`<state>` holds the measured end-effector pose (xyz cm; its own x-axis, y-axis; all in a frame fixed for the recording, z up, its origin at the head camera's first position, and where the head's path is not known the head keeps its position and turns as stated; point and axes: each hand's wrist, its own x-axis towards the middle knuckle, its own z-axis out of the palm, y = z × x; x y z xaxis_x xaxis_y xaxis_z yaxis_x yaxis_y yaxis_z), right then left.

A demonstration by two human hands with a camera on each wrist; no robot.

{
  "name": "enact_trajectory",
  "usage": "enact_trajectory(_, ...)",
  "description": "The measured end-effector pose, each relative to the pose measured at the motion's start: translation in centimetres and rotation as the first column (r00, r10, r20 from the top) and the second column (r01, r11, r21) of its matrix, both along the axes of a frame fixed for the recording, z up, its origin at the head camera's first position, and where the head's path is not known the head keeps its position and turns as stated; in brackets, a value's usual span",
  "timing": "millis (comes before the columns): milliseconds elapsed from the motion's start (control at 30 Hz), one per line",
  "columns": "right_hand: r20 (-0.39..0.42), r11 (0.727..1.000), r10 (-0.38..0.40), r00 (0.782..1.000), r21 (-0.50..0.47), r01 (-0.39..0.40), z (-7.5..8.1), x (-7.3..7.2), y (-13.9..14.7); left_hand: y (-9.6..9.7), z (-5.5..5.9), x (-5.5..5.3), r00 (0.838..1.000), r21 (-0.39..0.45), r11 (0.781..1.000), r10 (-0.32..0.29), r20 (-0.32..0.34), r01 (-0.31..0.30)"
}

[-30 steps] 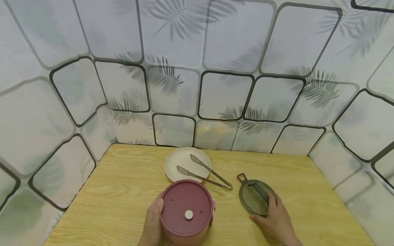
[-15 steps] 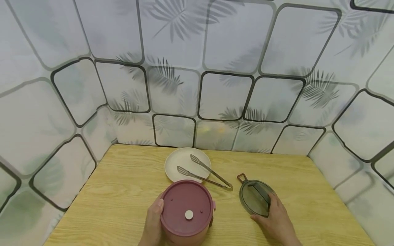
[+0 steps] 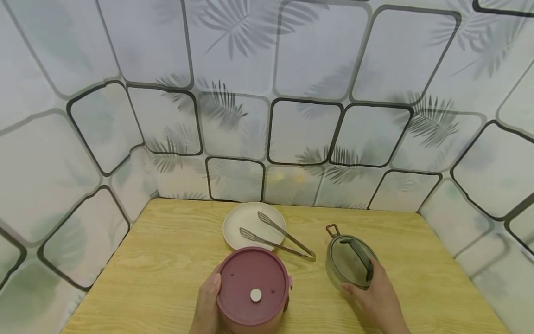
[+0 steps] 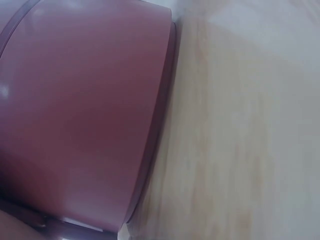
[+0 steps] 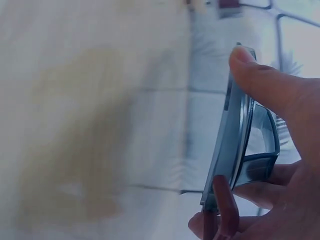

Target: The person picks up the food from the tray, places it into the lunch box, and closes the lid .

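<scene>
A maroon lidded pot (image 3: 246, 273) with a white button on its lid stands on the wooden table (image 3: 167, 260). My left hand (image 3: 207, 301) holds its left side, thumb against the lid rim; the other fingers are mostly hidden. The left wrist view is filled largely by the pot's smooth wall (image 4: 85, 110). To the right, my right hand (image 3: 378, 297) grips a round green lid (image 3: 346, 266) with an arched handle and a small reddish loop. In the right wrist view the lid (image 5: 225, 140) is clear of the tabletop, thumb at its edge and fingers around the handle side.
Behind the pot is a white plate (image 3: 234, 225), with metal tongs (image 3: 309, 256) lying spread across it, their joined end on the table to the right. A patterned wall covering (image 3: 300, 134) encloses the table's back and sides.
My right hand has raised the round lid off the table and shifted it slightly right. The left hand and the pot have stayed in place.
</scene>
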<state>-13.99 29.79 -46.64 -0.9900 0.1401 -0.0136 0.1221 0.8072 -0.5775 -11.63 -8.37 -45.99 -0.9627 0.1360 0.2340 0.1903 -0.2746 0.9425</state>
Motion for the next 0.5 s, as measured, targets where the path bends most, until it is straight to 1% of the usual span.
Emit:
enact_trajectory(67, -0.020, 1.000, -0.011, 1.000, -0.027, 0.010, 1.0, 0.0, -0.5, 0.1, 0.1, 0.1, 1.000, 0.050, 0.998, -0.025, 0.006, 0.025)
enact_trajectory(133, -0.059, 0.998, -0.016, 0.998, -0.056, 0.013, 2.2, 0.1, -1.3, 0.1, 0.2, 0.2, 0.999, 0.098, 0.994, -0.052, 0.010, 0.051)
enact_trajectory(200, -0.096, 0.996, -0.010, 0.995, -0.087, 0.002, 3.2, 0.3, -2.1, 0.2, 0.2, 0.2, 0.998, 0.121, 0.990, -0.069, 0.011, 0.067)
enact_trajectory(267, -0.133, 0.991, 0.008, 0.991, -0.131, -0.025, 4.1, 0.5, -3.0, 0.1, 0.2, 0.1, 0.998, 0.112, 0.992, -0.065, 0.006, 0.064)
enact_trajectory(333, -0.153, 0.982, 0.037, 0.988, -0.176, -0.064, 4.8, 0.8, -3.9, 0.0, 0.1, 0.0, 0.999, 0.060, 0.998, -0.035, -0.020, 0.036)
enact_trajectory(400, -0.166, 0.968, 0.071, 0.984, -0.227, -0.108, 5.3, 1.0, -4.9, 0.0, -0.1, 0.0, 0.999, 0.030, 0.999, -0.017, -0.028, 0.018)
enact_trajectory(433, -0.172, 0.961, 0.088, 0.981, -0.246, -0.129, 5.4, 1.1, -5.4, 0.0, -0.1, 0.0, 0.999, 0.030, 0.999, -0.021, -0.028, 0.022)
enact_trajectory(500, -0.183, 0.946, 0.123, 0.975, -0.276, -0.171, 5.6, 1.1, -6.4, 0.0, -0.2, 0.0, 1.000, 0.017, 1.000, -0.008, -0.026, 0.009)
